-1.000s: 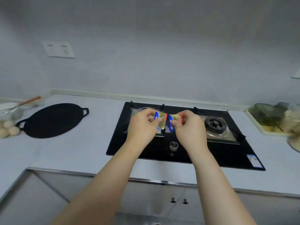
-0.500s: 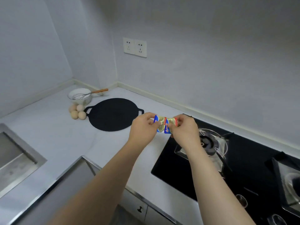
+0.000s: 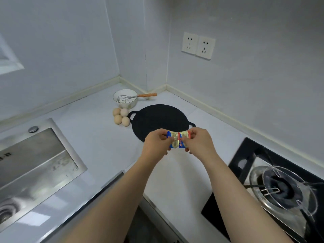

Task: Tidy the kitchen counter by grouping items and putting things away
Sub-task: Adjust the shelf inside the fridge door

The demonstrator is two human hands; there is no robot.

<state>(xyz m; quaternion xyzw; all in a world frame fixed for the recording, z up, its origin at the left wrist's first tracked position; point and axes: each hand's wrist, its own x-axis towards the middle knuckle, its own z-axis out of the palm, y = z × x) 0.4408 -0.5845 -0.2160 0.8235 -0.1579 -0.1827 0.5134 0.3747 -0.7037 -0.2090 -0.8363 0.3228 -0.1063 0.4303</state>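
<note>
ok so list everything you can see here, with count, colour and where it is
counter: 1, white, along the walls
packets: 2, gold, blue and red, held above the counter
pan: 1, black, behind the packets
eggs: 4, beige, left of the pan
bowl: 1, white, behind the eggs
whisk: 1, steel, orange handle, in the bowl
sink: 1, steel, left
stove: 1, black, right
sockets: 2, white, wall
left hand: 1, pinches a packet
right hand: 1, pinches a packet
</note>
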